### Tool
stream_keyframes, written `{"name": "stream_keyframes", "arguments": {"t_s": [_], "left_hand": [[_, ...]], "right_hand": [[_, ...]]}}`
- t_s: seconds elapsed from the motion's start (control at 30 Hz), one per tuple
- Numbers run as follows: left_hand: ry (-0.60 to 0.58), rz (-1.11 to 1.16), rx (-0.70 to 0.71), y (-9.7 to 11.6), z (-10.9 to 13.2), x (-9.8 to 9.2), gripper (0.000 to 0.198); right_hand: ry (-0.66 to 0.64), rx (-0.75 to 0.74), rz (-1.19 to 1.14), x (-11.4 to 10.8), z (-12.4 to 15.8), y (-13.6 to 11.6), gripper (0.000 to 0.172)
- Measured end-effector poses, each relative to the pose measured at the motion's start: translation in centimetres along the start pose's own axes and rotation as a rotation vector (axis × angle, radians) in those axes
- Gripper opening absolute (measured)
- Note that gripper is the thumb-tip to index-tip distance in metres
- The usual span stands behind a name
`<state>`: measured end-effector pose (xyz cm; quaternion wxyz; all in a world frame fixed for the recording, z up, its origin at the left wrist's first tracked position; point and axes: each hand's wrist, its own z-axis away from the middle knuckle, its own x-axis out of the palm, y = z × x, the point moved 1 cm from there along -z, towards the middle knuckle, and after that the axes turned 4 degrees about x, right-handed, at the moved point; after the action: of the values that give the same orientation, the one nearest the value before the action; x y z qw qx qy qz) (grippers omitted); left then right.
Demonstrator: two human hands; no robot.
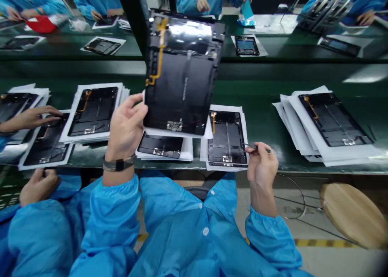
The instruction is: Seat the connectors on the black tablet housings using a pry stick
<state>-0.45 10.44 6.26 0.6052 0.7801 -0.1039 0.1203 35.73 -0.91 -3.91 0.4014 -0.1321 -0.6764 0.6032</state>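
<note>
A long green workbench (263,103) runs from left to right, and people in blue smocks sit along its far side. The wearer's own blue smock (178,228) fills the near middle, with a round wooden stool (351,212) on the near right. The raised tablet shell (182,87), black and open-faced, stands tilted up above the middle of the bench, with a white sheet showing behind its near edge. On the right of the bench lies a paper stack (315,139) with another shell (335,121) on top; to the left is a similar pile, topped by a third shell (93,113). Just right of the raised one, a flat shell (226,141) rests on paper at the near edge. The left hand (127,125) is clamped on the raised tablet shell by its left edge, fingers and thumb closed together there. The right hand (263,164) pinches a thin dark tool (251,146) beside the flat shell's right edge; whether the tip touches it, I cannot tell. At far left, a co-worker's hand (39,117) reaches over another shell. Smallest is the orange ribbon (160,47) along the raised shell's left side.
</note>
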Motion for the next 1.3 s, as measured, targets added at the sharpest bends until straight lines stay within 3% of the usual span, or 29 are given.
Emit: {"name": "stream_keyframes", "arguments": {"t_s": [0.07,0.13,0.27,0.37,0.47,0.7,0.93,1.1,1.2,1.3], "left_hand": [[0.161,-0.019,-0.065,-0.5,1.6,-3.0,0.047],[0.273,-0.067,-0.237,-1.7,3.7,-5.7,0.048],[0.315,-0.161,-0.377,-3.7,6.5,-8.6,0.051],[0.327,-0.212,-0.398,-4.2,6.6,-8.6,0.057],[0.317,-0.222,-0.374,-4.0,5.2,-7.9,0.056],[0.292,-0.202,-0.317,-3.4,1.8,-7.4,0.049],[0.298,-0.245,-0.323,-3.9,3.4,-7.9,0.050],[0.381,-0.519,-0.242,-4.7,3.9,-8.5,0.043],[0.412,-0.609,-0.254,-5.8,3.6,-9.4,0.050],[0.377,-0.684,-0.274,-6.1,3.4,-10.3,0.052]], "right_hand": [[-0.027,0.060,0.013,0.8,0.5,0.4,0.030],[-0.064,0.126,0.026,1.7,1.0,0.8,0.031],[-0.169,0.217,0.037,3.6,2.0,1.4,0.033],[-0.246,0.264,0.055,5.0,2.6,1.7,0.032],[-0.292,0.274,0.076,5.6,2.9,1.9,0.032],[-0.266,0.260,0.088,4.2,2.3,1.9,0.031],[-0.198,0.239,0.101,3.1,2.0,1.4,0.033],[-0.211,0.244,0.131,3.0,1.9,1.2,0.033],[-0.184,0.218,0.143,2.6,1.4,0.7,0.031],[-0.135,0.134,0.162,1.6,0.6,0.1,0.029]]}}
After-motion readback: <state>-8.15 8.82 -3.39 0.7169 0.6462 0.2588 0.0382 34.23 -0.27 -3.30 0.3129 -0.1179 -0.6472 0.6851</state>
